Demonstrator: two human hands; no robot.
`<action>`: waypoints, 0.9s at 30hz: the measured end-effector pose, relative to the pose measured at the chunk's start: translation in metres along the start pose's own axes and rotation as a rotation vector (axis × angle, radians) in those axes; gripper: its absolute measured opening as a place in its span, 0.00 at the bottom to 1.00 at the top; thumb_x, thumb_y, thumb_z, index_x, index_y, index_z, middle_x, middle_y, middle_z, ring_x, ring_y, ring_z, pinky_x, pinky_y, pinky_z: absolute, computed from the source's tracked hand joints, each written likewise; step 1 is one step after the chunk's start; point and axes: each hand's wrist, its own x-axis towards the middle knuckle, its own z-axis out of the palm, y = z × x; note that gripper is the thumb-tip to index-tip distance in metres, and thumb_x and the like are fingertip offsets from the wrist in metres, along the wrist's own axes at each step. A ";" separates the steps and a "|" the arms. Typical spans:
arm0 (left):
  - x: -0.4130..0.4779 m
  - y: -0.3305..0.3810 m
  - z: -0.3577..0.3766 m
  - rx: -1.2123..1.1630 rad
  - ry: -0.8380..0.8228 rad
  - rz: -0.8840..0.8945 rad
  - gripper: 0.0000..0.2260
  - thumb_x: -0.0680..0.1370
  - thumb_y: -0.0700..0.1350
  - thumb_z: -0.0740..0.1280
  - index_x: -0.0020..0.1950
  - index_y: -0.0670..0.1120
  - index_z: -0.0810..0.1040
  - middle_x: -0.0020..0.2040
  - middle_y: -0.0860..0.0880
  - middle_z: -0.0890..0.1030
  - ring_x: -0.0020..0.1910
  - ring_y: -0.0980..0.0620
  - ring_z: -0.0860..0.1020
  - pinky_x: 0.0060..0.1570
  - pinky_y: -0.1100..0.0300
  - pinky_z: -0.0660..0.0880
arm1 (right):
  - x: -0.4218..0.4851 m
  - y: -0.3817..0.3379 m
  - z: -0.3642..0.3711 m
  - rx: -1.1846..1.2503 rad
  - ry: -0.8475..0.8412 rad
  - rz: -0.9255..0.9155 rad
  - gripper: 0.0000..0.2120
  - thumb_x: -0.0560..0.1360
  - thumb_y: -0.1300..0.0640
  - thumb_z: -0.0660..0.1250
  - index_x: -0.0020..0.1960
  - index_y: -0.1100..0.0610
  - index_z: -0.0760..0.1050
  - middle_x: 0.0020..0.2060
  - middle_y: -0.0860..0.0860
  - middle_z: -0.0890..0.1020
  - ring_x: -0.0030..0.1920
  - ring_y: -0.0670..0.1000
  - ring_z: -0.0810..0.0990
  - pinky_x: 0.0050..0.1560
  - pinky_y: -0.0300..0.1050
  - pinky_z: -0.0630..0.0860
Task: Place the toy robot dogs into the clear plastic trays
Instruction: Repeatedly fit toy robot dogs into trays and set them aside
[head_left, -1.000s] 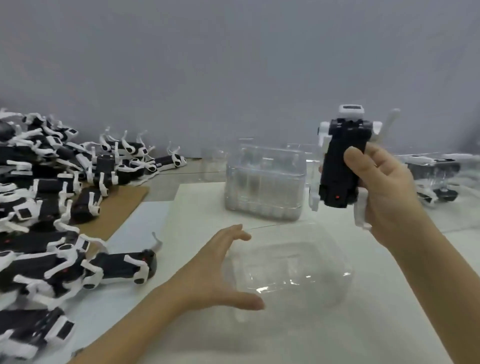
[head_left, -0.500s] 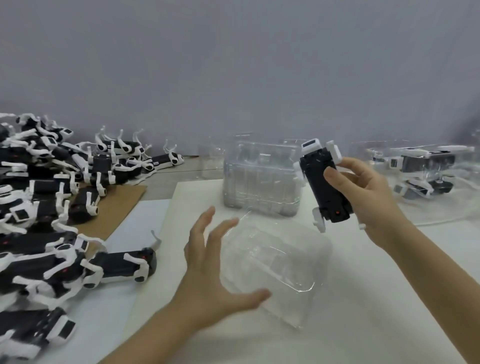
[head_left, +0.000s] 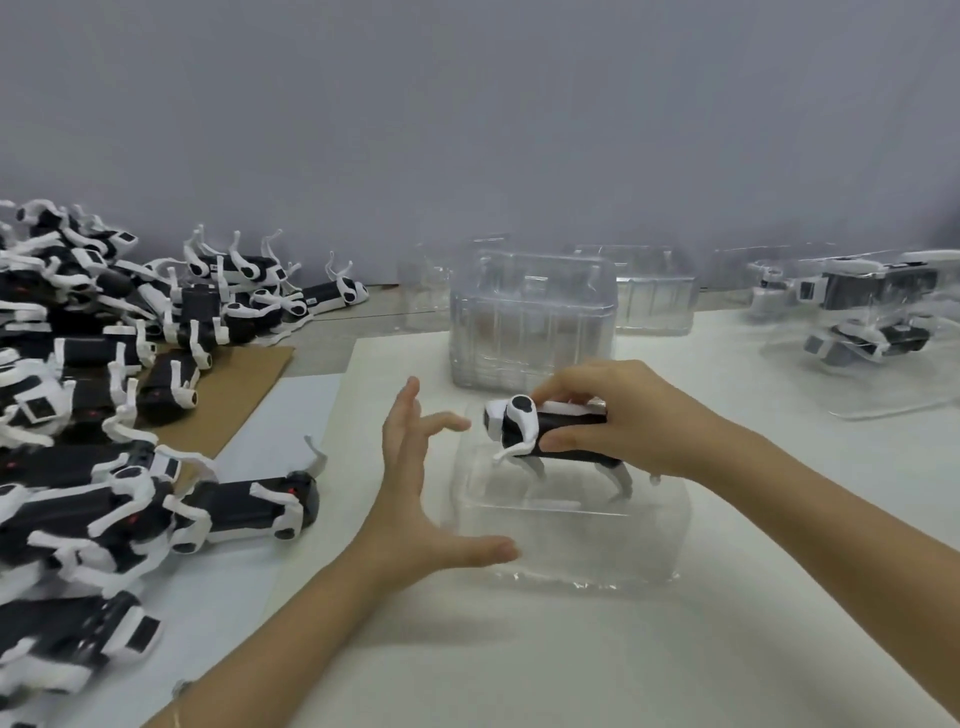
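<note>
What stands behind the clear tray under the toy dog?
A stack of clear trays stands behind the tray; the right hand and toy dog cover part of its lower edge. Whether the two touch cannot be seen.

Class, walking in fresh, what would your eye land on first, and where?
Centre: the right hand grips a black-and-white toy robot dog at a clear tray, the left hand open beside it. To the left sprawls a heap of toy dogs; a stack of clear trays stands behind.

No text, label, brand or number is legible — nothing readable anywhere.
</note>
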 end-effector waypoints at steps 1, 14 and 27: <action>0.007 -0.001 -0.002 -0.024 -0.060 -0.015 0.47 0.50 0.69 0.78 0.65 0.72 0.61 0.77 0.66 0.40 0.77 0.63 0.43 0.72 0.58 0.53 | 0.001 0.000 0.002 -0.031 -0.012 -0.007 0.13 0.71 0.47 0.74 0.55 0.41 0.78 0.48 0.42 0.79 0.49 0.43 0.78 0.50 0.41 0.75; 0.025 -0.009 0.000 -0.092 -0.238 -0.122 0.53 0.54 0.57 0.80 0.74 0.63 0.56 0.73 0.55 0.65 0.74 0.63 0.61 0.72 0.61 0.61 | -0.005 0.016 0.019 -0.323 -0.059 -0.176 0.14 0.74 0.47 0.71 0.58 0.48 0.81 0.38 0.42 0.73 0.44 0.47 0.68 0.42 0.41 0.64; 0.036 0.024 0.007 -0.382 -0.075 -0.501 0.63 0.45 0.80 0.67 0.77 0.60 0.55 0.73 0.62 0.58 0.74 0.60 0.57 0.70 0.61 0.54 | -0.042 0.028 -0.023 0.127 0.434 0.296 0.23 0.73 0.37 0.64 0.67 0.39 0.71 0.54 0.37 0.78 0.56 0.44 0.77 0.53 0.39 0.71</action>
